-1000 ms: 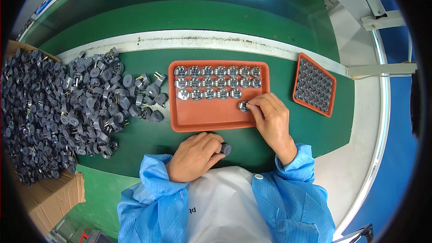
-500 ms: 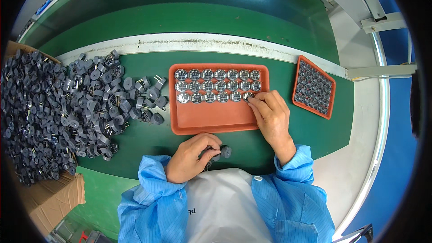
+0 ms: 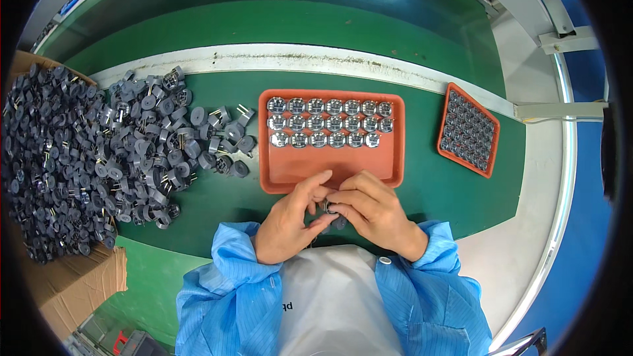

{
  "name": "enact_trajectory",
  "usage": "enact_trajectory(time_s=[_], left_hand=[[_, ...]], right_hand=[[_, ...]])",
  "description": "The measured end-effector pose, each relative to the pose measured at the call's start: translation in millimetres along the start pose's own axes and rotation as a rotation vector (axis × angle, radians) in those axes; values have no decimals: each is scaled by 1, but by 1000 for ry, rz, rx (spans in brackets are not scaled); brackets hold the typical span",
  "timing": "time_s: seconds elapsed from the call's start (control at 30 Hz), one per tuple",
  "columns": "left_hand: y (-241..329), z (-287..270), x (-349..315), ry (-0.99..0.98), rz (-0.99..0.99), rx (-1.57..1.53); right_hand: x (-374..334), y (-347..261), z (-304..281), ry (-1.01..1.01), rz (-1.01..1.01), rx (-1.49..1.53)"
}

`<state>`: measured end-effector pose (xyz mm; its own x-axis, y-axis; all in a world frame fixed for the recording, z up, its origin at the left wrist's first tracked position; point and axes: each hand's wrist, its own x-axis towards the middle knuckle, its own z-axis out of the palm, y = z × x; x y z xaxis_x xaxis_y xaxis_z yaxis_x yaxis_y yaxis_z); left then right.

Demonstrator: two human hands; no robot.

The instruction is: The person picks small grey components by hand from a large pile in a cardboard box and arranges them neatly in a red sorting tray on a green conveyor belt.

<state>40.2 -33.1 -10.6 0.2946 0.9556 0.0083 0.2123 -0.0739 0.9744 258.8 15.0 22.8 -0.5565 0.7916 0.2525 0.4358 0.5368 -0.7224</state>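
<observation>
My left hand [image 3: 286, 224] and my right hand [image 3: 377, 212] meet just in front of an orange tray [image 3: 316, 170]. Between their fingertips is a small round dark buzzer-like part [image 3: 330, 207], pinched by my right thumb and fingers, while my left thumb and fingers close round its other side. Another grey round part [image 3: 339, 223] shows just below the fingers, partly hidden by them. Inside the tray, similar round parts [image 3: 334, 122] stand in three rows, their shiny undersides facing up. The near strip of the tray floor is bare orange.
A large heap of loose grey round parts with pins [image 3: 148, 151] spreads over the left of the green table, spilling from a cardboard box [image 3: 86, 283]. At the right lies a second orange tray [image 3: 486, 170] filled with parts. A white ledge [image 3: 316, 55] runs behind.
My right hand has left the end of the tray's third row and come back to my left hand; the part it was touching there stands in the row. My left hand has risen slightly.
</observation>
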Motion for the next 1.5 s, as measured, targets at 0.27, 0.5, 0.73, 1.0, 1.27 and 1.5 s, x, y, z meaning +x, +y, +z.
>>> enact_trajectory(time_s=[0.27,0.5,0.73,1.0,1.27,1.5], left_hand=[[3,-36,-15,-159,236,285],[5,-41,-28,-396,53,396],[-2,-29,-29,-323,123,419],[-13,-25,-31,-161,174,424],[-26,-23,-35,-160,220,394],[-26,-18,-31,-153,230,352]], right_hand=[[-1,39,-53,228,162,-396],[11,66,-49,241,113,-569],[8,49,-44,312,52,-648],[-16,-15,-2,-363,15,-181],[-24,-2,18,-264,-25,-166],[-28,1,28,-150,-49,-200]])
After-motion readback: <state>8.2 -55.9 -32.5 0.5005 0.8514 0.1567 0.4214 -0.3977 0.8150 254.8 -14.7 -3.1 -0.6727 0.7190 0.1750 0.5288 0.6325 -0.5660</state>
